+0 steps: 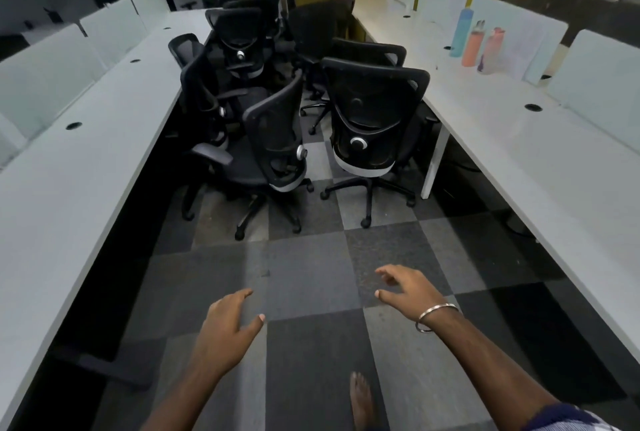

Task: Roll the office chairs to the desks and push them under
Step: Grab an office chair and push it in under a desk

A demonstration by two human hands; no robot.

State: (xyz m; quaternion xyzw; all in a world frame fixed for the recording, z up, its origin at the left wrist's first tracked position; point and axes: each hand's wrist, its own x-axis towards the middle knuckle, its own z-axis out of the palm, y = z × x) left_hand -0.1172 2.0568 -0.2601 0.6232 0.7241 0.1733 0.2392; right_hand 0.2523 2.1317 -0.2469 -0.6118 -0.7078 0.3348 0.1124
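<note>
Several black mesh office chairs crowd the aisle between two long white desks. The nearest two are a chair (372,118) on the right with its back toward me, and a chair (273,139) on the left turned partly sideways. The left desk (86,160) and the right desk (540,160) run along both sides. My left hand (225,330) and my right hand (408,288) reach forward over the carpet with relaxed, spread fingers, holding nothing, well short of the chairs.
Three bottles (479,44) stand on the right desk by frosted dividers (519,35). A white desk leg (434,160) stands beside the right chair. Checked grey carpet (311,278) lies in front of me. My bare foot (360,396) shows below. More chairs (239,39) stand further back.
</note>
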